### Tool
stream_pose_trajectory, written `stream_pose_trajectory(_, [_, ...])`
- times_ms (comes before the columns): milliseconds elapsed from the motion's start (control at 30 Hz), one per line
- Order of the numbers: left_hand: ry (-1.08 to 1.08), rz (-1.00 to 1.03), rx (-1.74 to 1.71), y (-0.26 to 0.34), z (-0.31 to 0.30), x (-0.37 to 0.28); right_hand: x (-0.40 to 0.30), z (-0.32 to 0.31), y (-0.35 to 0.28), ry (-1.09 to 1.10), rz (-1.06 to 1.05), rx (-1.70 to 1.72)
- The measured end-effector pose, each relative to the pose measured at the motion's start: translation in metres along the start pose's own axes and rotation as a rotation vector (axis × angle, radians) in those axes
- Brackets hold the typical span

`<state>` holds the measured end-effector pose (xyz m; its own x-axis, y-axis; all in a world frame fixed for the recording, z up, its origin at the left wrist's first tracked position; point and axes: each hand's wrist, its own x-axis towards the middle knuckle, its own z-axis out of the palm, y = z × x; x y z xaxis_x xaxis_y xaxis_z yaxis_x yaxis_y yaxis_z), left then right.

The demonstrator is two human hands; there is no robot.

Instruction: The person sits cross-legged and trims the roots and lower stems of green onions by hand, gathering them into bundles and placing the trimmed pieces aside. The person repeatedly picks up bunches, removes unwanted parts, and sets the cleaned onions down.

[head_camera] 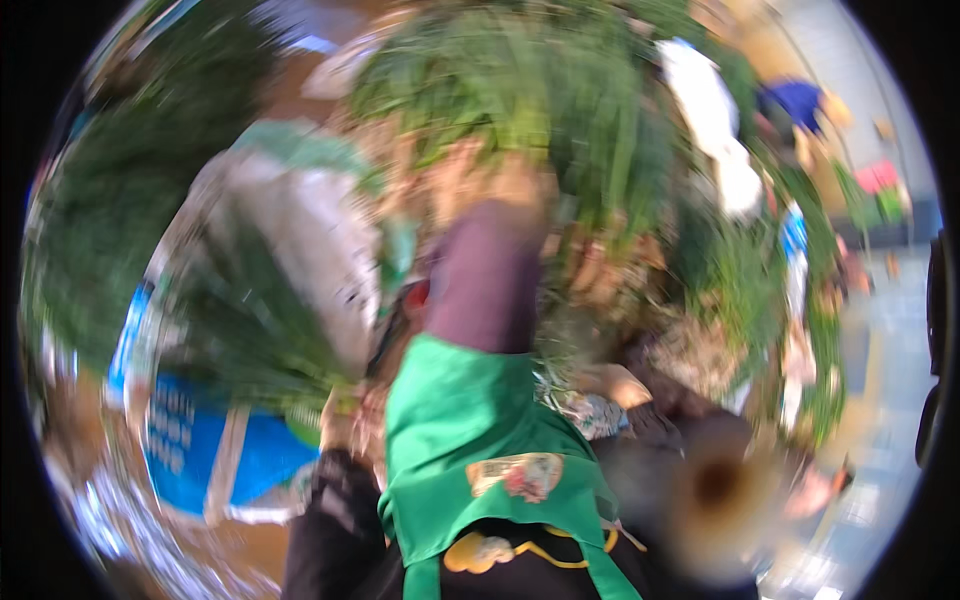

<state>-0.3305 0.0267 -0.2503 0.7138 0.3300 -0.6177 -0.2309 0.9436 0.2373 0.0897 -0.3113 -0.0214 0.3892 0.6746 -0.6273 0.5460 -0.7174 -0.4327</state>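
At the lower left, my left hand (335,426) grips the base of a bunch of long green stalks (251,330), likely green onions, whose leaves fan up and left. A pale, dirt-flecked sack (289,199) with a green edge lies behind the bunch. On the right, a blurred skin-coloured patch by a dark sleeve seems to be my right hand (626,386), beside a small patterned bundle (595,415). Whether it holds anything is unclear. A green apron (461,405) covers my lap, and a purple trouser leg (487,274) extends beyond it.
A large heap of leafy greens (480,75) lies ahead, and another dark green heap (82,225) spreads at left. A blue printed sack (180,450) rests at lower left. White bags (701,105) lie at right. A person in blue (795,105) bends at far right. Motion blurs the view.
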Motion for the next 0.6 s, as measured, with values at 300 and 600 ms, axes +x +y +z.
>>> stream_pose_trajectory(300, [0.410,0.890,0.859,0.119,0.216,-0.081,0.060,-0.056,0.005,0.964,0.628,0.531])
stream_pose_trajectory(600, [-0.476,0.338,1.035,-0.002,0.472,0.011,0.090,-0.062,0.017,1.060,0.035,0.625])
